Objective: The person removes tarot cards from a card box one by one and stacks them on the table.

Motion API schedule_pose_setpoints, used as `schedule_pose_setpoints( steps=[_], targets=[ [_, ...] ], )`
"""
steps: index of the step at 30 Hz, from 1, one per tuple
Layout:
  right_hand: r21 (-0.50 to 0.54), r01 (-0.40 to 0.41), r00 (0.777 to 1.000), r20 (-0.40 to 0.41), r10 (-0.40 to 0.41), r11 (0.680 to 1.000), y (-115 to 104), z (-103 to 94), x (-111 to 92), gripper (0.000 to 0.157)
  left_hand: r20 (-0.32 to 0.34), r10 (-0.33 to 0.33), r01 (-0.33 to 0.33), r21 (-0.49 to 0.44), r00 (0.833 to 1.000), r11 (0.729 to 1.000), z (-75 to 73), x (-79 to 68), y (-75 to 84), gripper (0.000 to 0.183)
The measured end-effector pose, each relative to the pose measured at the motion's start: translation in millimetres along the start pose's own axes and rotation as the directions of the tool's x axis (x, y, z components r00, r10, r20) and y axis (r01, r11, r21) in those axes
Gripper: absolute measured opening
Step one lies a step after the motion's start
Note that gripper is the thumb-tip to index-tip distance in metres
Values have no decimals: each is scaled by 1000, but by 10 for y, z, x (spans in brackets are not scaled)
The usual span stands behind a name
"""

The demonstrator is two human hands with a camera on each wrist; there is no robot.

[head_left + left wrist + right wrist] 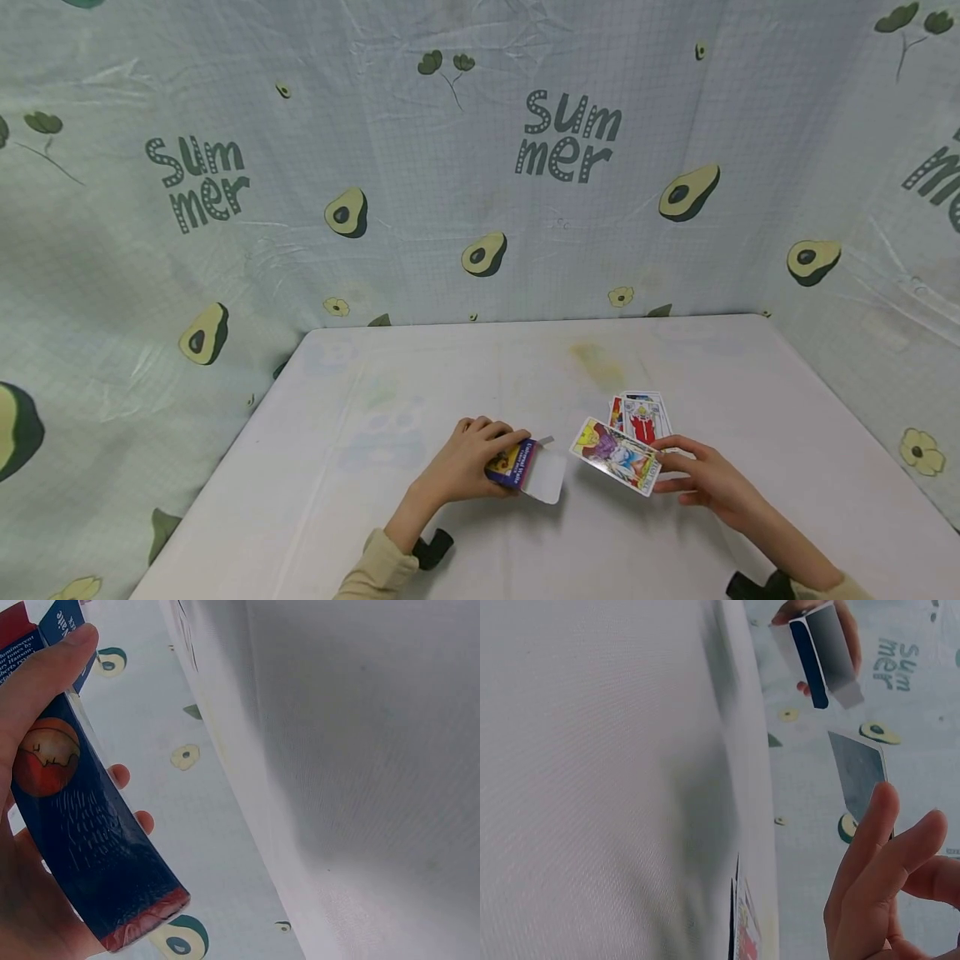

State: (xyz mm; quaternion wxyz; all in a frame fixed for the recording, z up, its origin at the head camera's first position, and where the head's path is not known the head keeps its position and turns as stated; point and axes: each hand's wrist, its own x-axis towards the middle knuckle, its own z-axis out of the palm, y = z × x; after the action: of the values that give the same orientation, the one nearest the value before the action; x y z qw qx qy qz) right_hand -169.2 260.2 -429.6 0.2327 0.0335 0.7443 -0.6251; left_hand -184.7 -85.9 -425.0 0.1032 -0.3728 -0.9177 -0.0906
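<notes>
My left hand [480,458] grips a dark blue card box [513,463], its white flap folded open toward the right. In the left wrist view the thumb lies along the box [97,825], with other fingertips showing behind it. My right hand [701,475] pinches a colourful illustrated card [618,456] by its right end, tilted over the table. The right wrist view shows the grey back of that card [861,772] and the box's open end [829,656]. Behind the held card, a small spread of cards [645,417] lies face up, partly covered by it.
The white table [360,517] bears a faint yellow stain near its back. A cloth [420,167] printed with avocados and lettering hangs behind and along both sides. Dark straps [433,550] sit at both wrists, by the beige sleeves.
</notes>
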Motion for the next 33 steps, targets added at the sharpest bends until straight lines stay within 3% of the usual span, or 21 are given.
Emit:
schedule_pose_setpoints(
  steps=[15, 24, 33],
  targets=[
    [100, 8, 1000, -9, -7, 995, 42, -126, 13, 45, 6, -2, 2, -8, 1000, 1000, -9, -12, -7, 76],
    [187, 25, 999, -28, -20, 982, 72, -186, 35, 21, 6, -2, 3, -9, 1000, 1000, -17, -11, 1, 75],
    [157, -11, 996, -84, 25, 987, 106, -217, 84, 56, -14, 9, -9, -8, 1000, 1000, -18, -10, 0, 75]
  ],
)
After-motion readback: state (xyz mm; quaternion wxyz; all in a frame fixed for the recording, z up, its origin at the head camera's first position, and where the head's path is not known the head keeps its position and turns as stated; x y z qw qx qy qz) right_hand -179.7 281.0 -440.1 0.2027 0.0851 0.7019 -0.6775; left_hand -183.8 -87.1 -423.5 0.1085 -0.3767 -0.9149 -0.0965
